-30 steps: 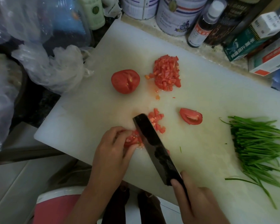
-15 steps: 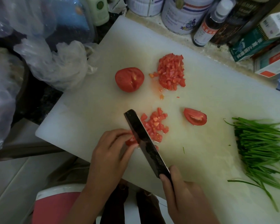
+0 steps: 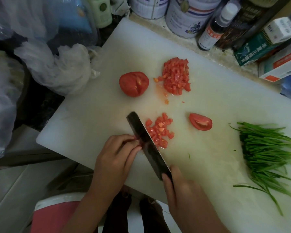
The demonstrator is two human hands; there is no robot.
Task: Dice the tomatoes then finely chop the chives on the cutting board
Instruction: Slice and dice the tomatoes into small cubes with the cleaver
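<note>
The tomato scrap [image 3: 136,141] now being diced lies near the front edge of the cutting board [image 3: 91,115]. It is almost hidden under the curled fingers [image 3: 126,140] of the left hand [image 3: 114,158], which pinch it against the knife [image 3: 146,143]; the right hand [image 3: 183,190] is clamped round the handle. Just right of the blade sits a small heap of dice [image 3: 160,132], and a larger heap [image 3: 175,76] lies farther back. A tomato half [image 3: 133,84], a wedge [image 3: 201,121] and the whole chives [image 3: 267,152] at the board's right end remain uncut, so well over half the work seems left. Against a second ago, the scrap has shrunk to a sliver, the small heap has grown and the blade has stepped left; half, wedge and chives lie unchanged.
</note>
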